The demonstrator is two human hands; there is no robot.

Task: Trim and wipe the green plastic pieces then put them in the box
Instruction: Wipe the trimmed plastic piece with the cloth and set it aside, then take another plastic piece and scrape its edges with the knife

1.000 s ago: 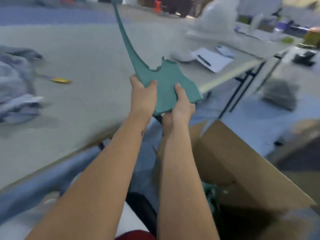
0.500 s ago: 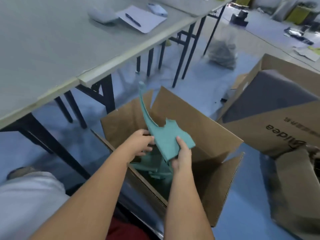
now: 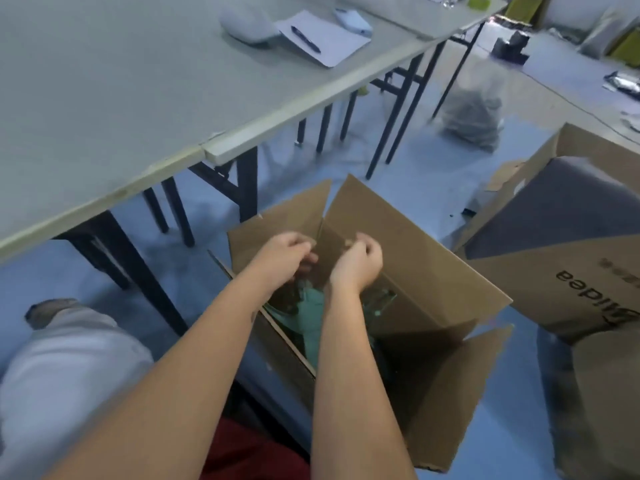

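Lower left of frame: pale grey trouser knee [image 3: 65, 368] of the seated person, close under the long grey table with black legs [image 3: 104, 98], which fills the upper left. Judged: work is done at the table and the container kept beside the seat so pieces can drop straight down.

Upper centre, on the table: a white sheet of paper [image 3: 329, 41] with a dark pen [image 3: 304, 38] lying on it, and a pale rounded object just left of it, too blurred to name.

Centre: open brown cardboard box [image 3: 433, 271] on the blue floor, flaps folded outward, likely so the mouth is free for dropping pieces in. Both bare forearms reach over its near edge. Left hand [image 3: 282, 256] above the opening, fingers curled inward; nothing visibly in them, though the fingertips are motion-blurred. Right hand [image 3: 356, 263] just beside it, fingers likewise loosely curled, nothing seen in the grip. The hands are near but apart.

Green plastic pieces [image 3: 313, 306] lie inside the box, below and between the wrists, partly hidden by the arms; no green piece is seen in either hand. Judged: placing step for this piece looks done.

Right of frame: second, larger cardboard carton with printed lettering [image 3: 554, 271], lying tilted, a dark grey mass inside. Upper right: a clear bag of dark material [image 3: 474, 116] on the floor
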